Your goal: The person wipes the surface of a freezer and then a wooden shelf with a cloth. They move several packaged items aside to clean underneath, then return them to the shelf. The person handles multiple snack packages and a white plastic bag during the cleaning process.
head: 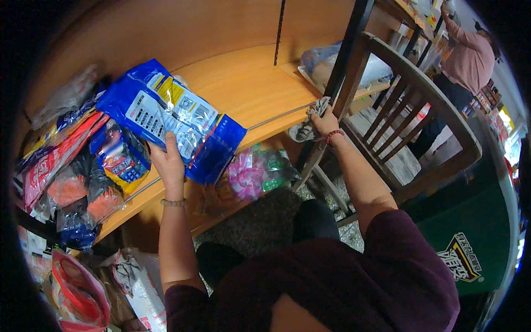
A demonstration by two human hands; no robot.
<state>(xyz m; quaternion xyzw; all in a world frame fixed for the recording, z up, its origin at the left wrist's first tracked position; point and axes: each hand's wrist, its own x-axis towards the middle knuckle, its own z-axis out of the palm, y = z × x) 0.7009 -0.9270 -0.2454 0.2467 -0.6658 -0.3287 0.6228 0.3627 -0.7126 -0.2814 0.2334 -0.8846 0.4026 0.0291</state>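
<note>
My left hand [168, 159] grips a large blue plastic package [182, 116] by its lower edge, thumb on the printed face. The package bears writing and a barcode, and is tilted over the wooden shelf [244, 83]. In my right hand [325, 123] is a crumpled grey cloth [311, 120], held at the shelf's front right corner by a dark post. Left of my left hand, a blue and yellow package [120, 157] rests on the shelf. Beside it lie red packages [54, 170] and bagged orange items [103, 203].
A wooden chair [419, 95] stands close on my right, near a green panel [464, 224]. Pink and green bagged goods [253, 170] lie under the shelf. Open bags [79, 290] stand at lower left. Another person [468, 62] reaches up at a rack, upper right.
</note>
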